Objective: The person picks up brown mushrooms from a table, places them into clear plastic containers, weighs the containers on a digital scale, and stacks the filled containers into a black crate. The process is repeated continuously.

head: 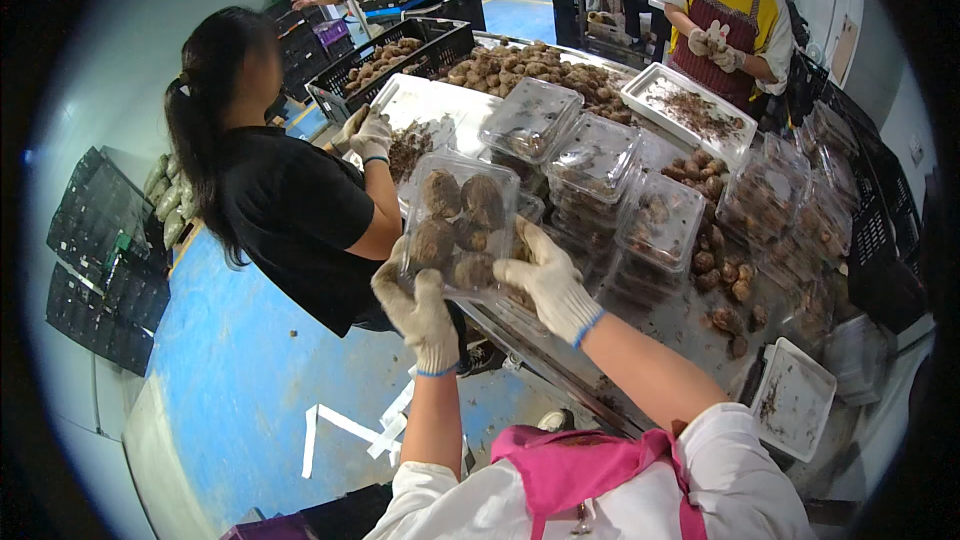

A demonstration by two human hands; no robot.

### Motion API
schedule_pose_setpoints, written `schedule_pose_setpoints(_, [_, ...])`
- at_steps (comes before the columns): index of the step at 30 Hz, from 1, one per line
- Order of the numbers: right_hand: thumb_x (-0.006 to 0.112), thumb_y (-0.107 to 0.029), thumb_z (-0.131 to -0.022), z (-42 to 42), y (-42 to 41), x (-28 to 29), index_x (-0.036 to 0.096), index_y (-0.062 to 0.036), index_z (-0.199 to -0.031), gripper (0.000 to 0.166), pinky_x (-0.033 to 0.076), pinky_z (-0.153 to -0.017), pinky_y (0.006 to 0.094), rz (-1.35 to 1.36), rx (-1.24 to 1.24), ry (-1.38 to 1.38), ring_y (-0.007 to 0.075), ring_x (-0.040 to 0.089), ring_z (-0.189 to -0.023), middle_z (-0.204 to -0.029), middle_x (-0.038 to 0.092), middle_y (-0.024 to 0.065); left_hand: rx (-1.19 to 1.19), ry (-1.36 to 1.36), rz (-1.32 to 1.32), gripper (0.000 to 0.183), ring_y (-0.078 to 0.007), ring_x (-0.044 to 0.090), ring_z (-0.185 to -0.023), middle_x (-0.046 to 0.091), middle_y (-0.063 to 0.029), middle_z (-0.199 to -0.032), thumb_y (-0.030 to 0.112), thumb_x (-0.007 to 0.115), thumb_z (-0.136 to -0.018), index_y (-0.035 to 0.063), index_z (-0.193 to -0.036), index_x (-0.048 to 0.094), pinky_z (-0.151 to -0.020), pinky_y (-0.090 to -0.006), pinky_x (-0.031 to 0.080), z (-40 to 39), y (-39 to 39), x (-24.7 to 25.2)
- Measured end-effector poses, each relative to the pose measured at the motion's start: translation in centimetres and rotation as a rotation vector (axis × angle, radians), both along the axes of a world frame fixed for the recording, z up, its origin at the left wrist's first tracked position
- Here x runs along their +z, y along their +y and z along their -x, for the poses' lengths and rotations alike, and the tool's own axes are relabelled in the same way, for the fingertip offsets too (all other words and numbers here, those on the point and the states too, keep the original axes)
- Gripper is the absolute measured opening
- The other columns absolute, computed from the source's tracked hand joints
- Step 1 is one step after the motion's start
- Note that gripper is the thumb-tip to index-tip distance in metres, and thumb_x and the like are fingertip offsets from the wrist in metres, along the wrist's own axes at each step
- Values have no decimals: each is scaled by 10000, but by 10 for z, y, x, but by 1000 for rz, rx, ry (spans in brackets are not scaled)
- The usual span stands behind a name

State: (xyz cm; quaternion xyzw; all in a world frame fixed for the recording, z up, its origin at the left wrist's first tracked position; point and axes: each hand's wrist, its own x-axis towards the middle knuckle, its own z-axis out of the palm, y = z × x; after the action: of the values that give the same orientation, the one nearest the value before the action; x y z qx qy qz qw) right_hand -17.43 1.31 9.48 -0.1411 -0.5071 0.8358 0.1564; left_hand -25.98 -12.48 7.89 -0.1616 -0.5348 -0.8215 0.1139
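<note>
Both my hands, in off-white knit gloves with blue cuffs, hold one clear plastic clamshell box (459,225) of brown, hairy taro-like tubers. My left hand (420,307) grips its lower left corner, and my right hand (544,277) its right side. The box is raised over the table's near left edge. Behind and to the right of it stand stacks of similar clear boxes (596,157) with tubers inside. Loose small tubers (705,262) lie on the metal table among the boxes, and a large heap of tubers (525,67) spreads over the far part.
A co-worker in a black shirt (292,202) stands close at left by a white tray (435,101). Another person in an apron (712,37) stands across the table behind a soil-littered tray (690,109). A black crate (390,64) holds tubers. More filled boxes (780,195) and a small tray (793,399) are at right.
</note>
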Motion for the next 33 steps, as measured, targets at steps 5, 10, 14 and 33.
schedule_pose_setpoints(5, [672, 49, -824, -120, -3, -5, 219, -75, -1527, 846, 515, -932, 306, 130, -136, 92, 177, 575, -1134, -1392, 483, 112, -342, -198, -30, 358, -216, 560, -1077, 558, -160, -1249, -44, 508, -784, 13, -1134, 453, -956, -352, 468, -74, -23, 21])
schedule_pose_setpoints(10, [466, 140, -862, -244, 14, -36, 288, -111, -1507, 715, 607, -622, 337, 118, -443, -168, 230, 674, -790, -1216, 592, 182, -662, -273, 402, 336, -159, 580, -962, 616, -111, -1153, 58, 569, -845, -22, -1167, 518, -848, -291, 481, -143, 21, -41])
schedule_pose_setpoints(14, [565, 61, -881, -332, 20, -114, 334, -87, -1472, 652, 607, -622, 392, 222, -660, -129, 248, 666, -738, -984, 634, 156, -964, -235, 569, 344, -165, 589, -962, 646, -110, -1045, 155, 572, -871, -33, -1158, 550, -841, -314, 489, -177, 78, -95])
schedule_pose_setpoints(33, [746, -168, -773, -373, 58, -163, 558, -43, -1324, 595, 517, -825, 318, -637, -495, -997, 183, 622, -920, -1101, 636, 83, -918, -97, 1239, 619, -324, 629, -1025, 634, -221, -1149, 256, 616, -810, 1, -1362, 501, -918, -378, 483, -212, 91, -140])
